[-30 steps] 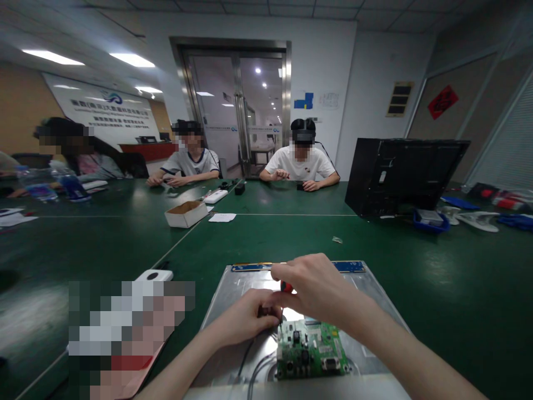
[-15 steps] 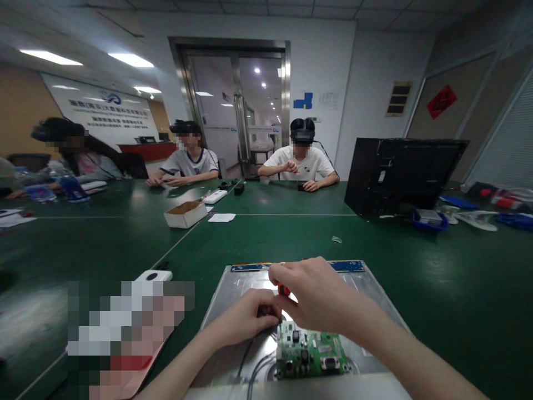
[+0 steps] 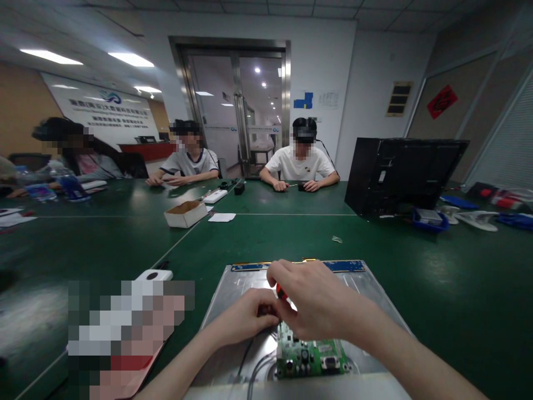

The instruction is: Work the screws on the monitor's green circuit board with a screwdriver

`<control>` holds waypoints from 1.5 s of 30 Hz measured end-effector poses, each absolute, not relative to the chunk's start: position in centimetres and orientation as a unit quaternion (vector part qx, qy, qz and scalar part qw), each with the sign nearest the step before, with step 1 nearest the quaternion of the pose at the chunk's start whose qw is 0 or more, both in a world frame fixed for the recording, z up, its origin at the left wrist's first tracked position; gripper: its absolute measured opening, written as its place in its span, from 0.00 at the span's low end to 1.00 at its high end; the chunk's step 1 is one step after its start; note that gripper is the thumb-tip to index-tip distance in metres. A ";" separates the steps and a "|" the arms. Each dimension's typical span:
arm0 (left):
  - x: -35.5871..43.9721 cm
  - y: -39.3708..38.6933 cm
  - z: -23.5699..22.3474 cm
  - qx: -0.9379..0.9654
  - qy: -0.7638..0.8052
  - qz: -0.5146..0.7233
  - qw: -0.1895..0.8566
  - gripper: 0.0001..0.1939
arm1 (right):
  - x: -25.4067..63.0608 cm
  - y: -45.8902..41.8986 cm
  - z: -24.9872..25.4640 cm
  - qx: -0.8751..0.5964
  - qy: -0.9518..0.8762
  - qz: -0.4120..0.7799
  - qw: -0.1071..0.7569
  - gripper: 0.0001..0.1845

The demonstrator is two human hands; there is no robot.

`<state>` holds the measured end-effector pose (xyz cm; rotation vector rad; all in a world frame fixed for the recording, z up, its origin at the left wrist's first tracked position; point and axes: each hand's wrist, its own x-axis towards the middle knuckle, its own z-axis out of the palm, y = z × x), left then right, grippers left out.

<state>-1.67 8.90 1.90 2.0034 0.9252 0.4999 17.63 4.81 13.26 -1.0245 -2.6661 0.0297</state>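
Observation:
My right hand [image 3: 314, 297] is closed around the red and black handle of a screwdriver [image 3: 280, 291], above the upper left corner of a green circuit board [image 3: 310, 355]. Most of the tool is hidden by my fingers. Beside that corner, my left hand [image 3: 247, 314] has its fingers curled together close to the screwdriver's lower end; what they pinch is hidden. The board lies on the silver metal back of a flat panel [image 3: 222, 291]. Along the panel's far edge runs a narrow blue circuit strip [image 3: 347, 266]. Dark cables [image 3: 255, 373] lie left of the board.
On the green table [image 3: 449, 311], a pink and white item, partly blurred out, lies to the left. A small open box [image 3: 186, 215] and a paper [image 3: 222, 218] are farther off. A black monitor [image 3: 406, 175] stands at the right. Several people sit across the table.
My right hand has tilted and shifted slightly down and left, with the screwdriver handle in it. My left hand has stayed in place. Across the table, a person's raised hand has lowered to the tabletop.

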 end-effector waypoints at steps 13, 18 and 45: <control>-1.5 8.7 2.6 0.787 0.388 0.187 0.441 0.07 | 17.4 5.3 12.7 -0.416 -0.895 -0.079 0.143 0.14; -1.6 8.5 2.5 0.785 0.426 0.177 0.414 0.06 | 16.5 5.4 11.7 -0.433 -0.882 -0.087 0.166 0.13; -1.8 9.0 2.1 0.821 0.371 0.179 0.395 0.05 | 17.4 4.6 12.9 -0.396 -0.905 -0.053 0.143 0.12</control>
